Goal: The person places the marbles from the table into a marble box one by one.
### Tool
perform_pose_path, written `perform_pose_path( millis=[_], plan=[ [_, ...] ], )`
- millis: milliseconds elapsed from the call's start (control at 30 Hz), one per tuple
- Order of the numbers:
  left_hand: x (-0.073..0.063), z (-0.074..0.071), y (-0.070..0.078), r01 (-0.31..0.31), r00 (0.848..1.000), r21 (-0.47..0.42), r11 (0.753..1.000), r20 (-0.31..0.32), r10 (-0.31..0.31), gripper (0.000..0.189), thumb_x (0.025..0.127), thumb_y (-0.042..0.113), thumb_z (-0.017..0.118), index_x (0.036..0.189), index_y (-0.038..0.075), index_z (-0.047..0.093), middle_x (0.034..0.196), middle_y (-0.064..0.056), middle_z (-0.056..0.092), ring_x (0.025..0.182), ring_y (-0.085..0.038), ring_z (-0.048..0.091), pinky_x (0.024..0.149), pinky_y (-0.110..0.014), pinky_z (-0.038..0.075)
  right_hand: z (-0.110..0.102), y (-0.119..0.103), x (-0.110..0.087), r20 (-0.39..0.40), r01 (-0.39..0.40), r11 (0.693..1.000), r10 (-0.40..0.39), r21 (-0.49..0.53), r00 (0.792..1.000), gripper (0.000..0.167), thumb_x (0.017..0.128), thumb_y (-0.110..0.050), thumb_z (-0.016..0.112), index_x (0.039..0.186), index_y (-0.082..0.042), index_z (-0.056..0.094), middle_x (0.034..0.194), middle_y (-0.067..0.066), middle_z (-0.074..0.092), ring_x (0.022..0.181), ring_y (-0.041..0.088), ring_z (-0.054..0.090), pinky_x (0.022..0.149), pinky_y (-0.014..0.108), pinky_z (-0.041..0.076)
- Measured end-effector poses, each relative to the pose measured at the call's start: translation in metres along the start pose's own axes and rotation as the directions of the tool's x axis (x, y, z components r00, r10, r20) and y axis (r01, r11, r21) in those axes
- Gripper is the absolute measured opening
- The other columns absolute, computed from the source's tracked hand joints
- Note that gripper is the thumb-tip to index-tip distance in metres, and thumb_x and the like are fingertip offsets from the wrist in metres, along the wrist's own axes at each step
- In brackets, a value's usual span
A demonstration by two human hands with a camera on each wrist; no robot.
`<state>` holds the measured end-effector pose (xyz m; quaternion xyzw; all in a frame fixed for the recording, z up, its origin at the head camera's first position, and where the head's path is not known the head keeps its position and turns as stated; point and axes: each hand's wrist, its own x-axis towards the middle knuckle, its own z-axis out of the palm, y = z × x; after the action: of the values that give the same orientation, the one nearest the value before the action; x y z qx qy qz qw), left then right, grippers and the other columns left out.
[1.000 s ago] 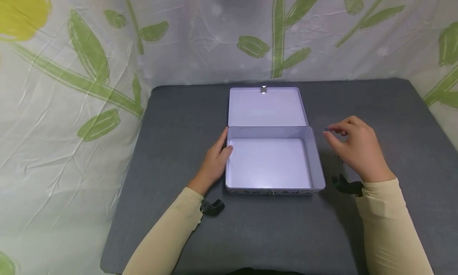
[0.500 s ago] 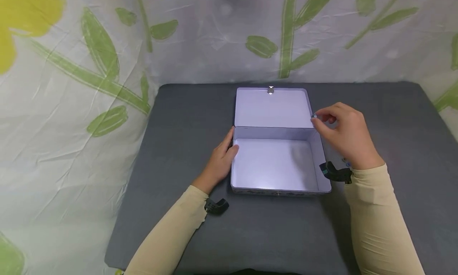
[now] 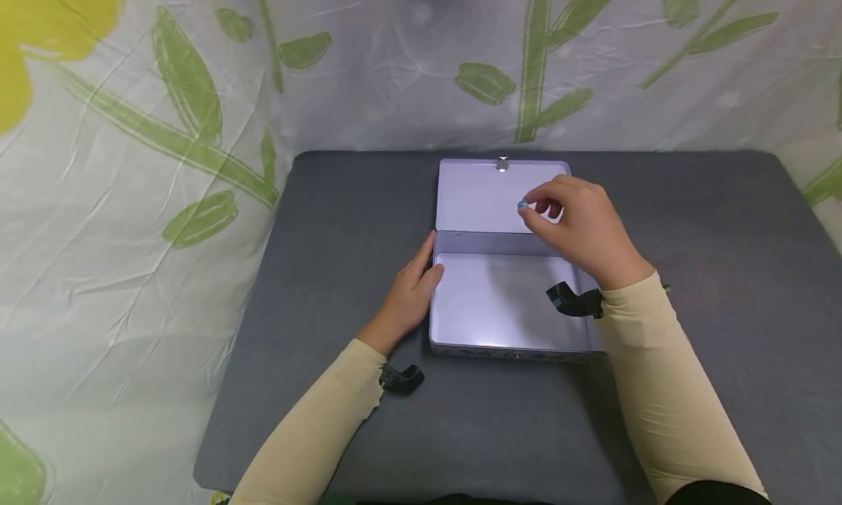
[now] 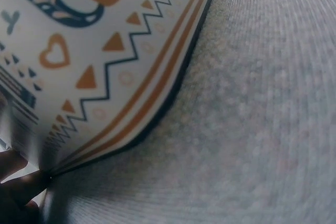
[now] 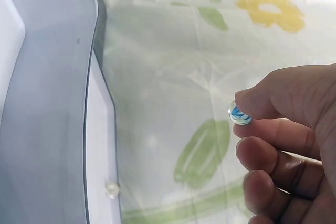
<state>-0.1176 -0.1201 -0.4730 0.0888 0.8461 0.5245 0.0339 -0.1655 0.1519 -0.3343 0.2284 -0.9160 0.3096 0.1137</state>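
Observation:
A clear glass marble with blue swirls is pinched between thumb and forefinger of my right hand. In the head view this hand hangs over the hinge side of the open tin box, in front of its raised lid. My left hand holds the box's left wall, thumb over the rim and fingers outside. The left wrist view shows the box's printed outer side with orange and dark patterns, and some fingers at its lower corner. The visible part of the box's white interior holds nothing.
A metal clasp sits on the lid's far edge. A small greenish thing shows on the grey table beside the right sleeve, mostly hidden. Behind the table hangs a white cloth printed with plants.
My right hand has moved left with the marble, from the table right of the box to over the box. The left hand keeps its hold. The head view has shifted slightly.

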Motion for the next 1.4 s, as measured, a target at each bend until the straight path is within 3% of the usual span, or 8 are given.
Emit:
perform_pose_path(
  millis=[333, 600, 900, 1067, 1400],
  plan=[
    [0.000, 0.000, -0.002, 0.003, 1.000, 0.020, 1.000, -0.011, -0.003, 0.066, 0.108, 0.042, 0.038, 0.169, 0.023, 0.025, 0.172, 0.004, 0.028, 0.157, -0.016, 0.028, 0.128, -0.041, 0.026, 0.036, -0.010, 0.020, 0.141, 0.024, 0.997, -0.034, 0.069, 0.989, 0.014, 0.096, -0.015, 0.073, 0.104, -0.005, 0.079, 0.083, 0.004, 0.071, 0.073, 0.019, 0.059, 0.068, 0.036, 0.049],
    [0.001, -0.001, 0.000, -0.006, 1.000, 0.014, 1.000, 0.002, 0.006, 0.066, 0.108, 0.044, 0.038, 0.169, 0.024, 0.024, 0.172, -0.001, 0.030, 0.157, -0.019, 0.030, 0.127, -0.044, 0.028, 0.064, -0.004, 0.019, 0.236, 0.043, 0.989, -0.075, 0.139, 0.969, 0.014, 0.095, -0.009, 0.071, 0.104, -0.002, 0.079, 0.083, 0.007, 0.072, 0.072, 0.020, 0.062, 0.069, 0.036, 0.052],
    [0.001, -0.003, 0.000, -0.006, 1.000, 0.008, 1.000, 0.009, 0.006, 0.065, 0.109, 0.042, 0.039, 0.169, 0.023, 0.023, 0.172, -0.002, 0.030, 0.157, -0.021, 0.030, 0.126, -0.045, 0.029, 0.088, 0.001, 0.017, 0.387, 0.058, 0.986, -0.116, 0.157, 0.915, 0.016, 0.093, -0.008, 0.075, 0.106, 0.001, 0.079, 0.077, 0.003, 0.072, 0.067, 0.014, 0.060, 0.066, 0.033, 0.052],
    [0.002, -0.004, 0.000, -0.001, 1.000, 0.020, 1.000, 0.018, 0.001, 0.065, 0.109, 0.044, 0.038, 0.170, 0.026, 0.022, 0.172, 0.001, 0.029, 0.157, -0.018, 0.029, 0.126, -0.045, 0.028, 0.095, 0.004, 0.017, 0.442, 0.041, 0.987, -0.108, 0.158, 0.890, 0.014, 0.093, -0.005, 0.074, 0.104, 0.001, 0.080, 0.075, 0.002, 0.070, 0.066, 0.013, 0.056, 0.067, 0.032, 0.049],
    [0.001, -0.004, 0.000, -0.003, 1.000, 0.020, 1.000, 0.023, 0.003, 0.066, 0.110, 0.042, 0.039, 0.170, 0.019, 0.023, 0.173, 0.001, 0.026, 0.158, -0.018, 0.027, 0.127, -0.044, 0.027, 0.109, 0.011, 0.016, 0.532, 0.033, 0.991, -0.099, 0.131, 0.841, 0.016, 0.092, -0.004, 0.075, 0.106, 0.002, 0.080, 0.082, 0.005, 0.074, 0.070, 0.013, 0.058, 0.069, 0.032, 0.052]
  ],
)
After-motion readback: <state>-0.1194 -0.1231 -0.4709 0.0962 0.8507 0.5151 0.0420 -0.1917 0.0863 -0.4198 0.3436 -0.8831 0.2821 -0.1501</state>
